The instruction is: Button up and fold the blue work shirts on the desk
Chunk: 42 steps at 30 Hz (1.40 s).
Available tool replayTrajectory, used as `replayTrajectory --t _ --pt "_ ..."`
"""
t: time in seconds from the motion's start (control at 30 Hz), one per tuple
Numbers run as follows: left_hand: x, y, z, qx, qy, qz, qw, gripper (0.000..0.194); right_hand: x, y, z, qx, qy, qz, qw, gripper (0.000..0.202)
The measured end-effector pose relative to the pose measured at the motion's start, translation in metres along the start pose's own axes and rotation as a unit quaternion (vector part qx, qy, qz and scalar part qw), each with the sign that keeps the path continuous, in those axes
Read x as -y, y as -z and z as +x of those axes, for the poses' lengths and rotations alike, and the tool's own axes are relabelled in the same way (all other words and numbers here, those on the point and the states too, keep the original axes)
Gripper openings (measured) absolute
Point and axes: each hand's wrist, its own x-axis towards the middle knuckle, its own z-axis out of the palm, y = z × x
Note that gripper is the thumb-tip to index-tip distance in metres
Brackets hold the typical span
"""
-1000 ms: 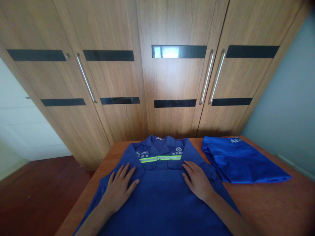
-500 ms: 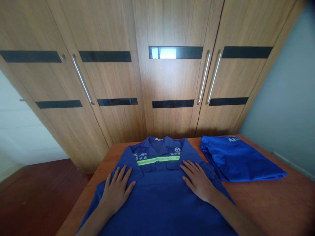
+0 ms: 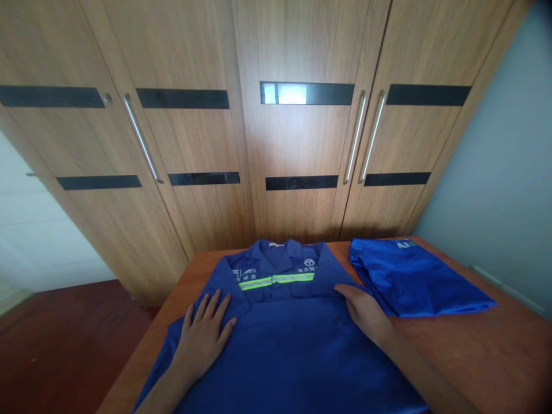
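A dark blue work jacket (image 3: pixel 276 356) lies on the table, its collar at the far end. White lettering and a yellow-green reflective stripe cross the chest, and both sleeves are folded inward. My left hand (image 3: pixel 204 336) rests flat on the left side of the jacket, fingers spread. At the right side, my right hand (image 3: pixel 362 310) is on the folded sleeve with its fingers pressed together at the fabric edge; the fingertips are partly hidden.
On the reddish-brown table (image 3: pixel 466 356), a brighter blue folded garment (image 3: pixel 414 282) lies to the right. Behind the table stands a wooden wardrobe (image 3: pixel 297 138) with metal handles. A pale wall (image 3: pixel 504 172) is at the right.
My right hand has shifted slightly right, and its fingers have gone from spread flat to drawn together at the sleeve. My left hand stays in place.
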Motion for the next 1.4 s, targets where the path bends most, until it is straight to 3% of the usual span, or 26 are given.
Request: replayTrajectory --t 0.1,0.2,0.4,0.6,0.97,1.07,1.17,1.3,1.4 --pt "0.000 0.000 0.000 -0.002 -0.001 0.001 1.000 0.060 -0.005 0.005 0.002 -0.057 -0.022 0.048 0.997 0.046" --pt "0.000 0.001 0.001 -0.005 -0.002 -0.004 1.000 0.060 -0.004 0.012 -0.003 -0.076 -0.013 0.066 0.995 0.042" --pt "0.001 -0.002 0.000 -0.018 -0.002 -0.006 1.000 0.058 -0.005 0.011 -0.024 0.021 0.059 -0.003 0.998 0.050" --pt "0.003 -0.005 0.000 -0.029 -0.011 -0.010 0.999 0.058 -0.012 0.004 -0.024 0.048 0.031 -0.065 0.996 0.053" --pt "0.001 -0.002 0.000 -0.020 -0.005 -0.008 1.000 0.059 -0.014 -0.004 0.003 0.040 -0.057 -0.154 0.986 0.053" --pt "0.001 -0.002 0.001 -0.012 -0.002 -0.007 1.000 0.059 -0.011 -0.004 0.002 0.059 -0.067 -0.160 0.983 0.051" --pt "0.000 -0.001 0.001 -0.008 0.002 -0.007 1.000 0.059 -0.005 0.003 0.003 0.097 -0.067 -0.130 0.984 0.061" --pt "0.000 0.001 0.002 0.006 0.005 -0.013 1.000 0.059 0.000 0.010 0.031 0.099 -0.014 -0.056 0.993 0.068" --pt "0.001 0.005 0.004 0.027 0.009 -0.027 0.999 0.061 -0.003 0.001 0.064 0.094 -0.003 -0.058 0.994 0.067"
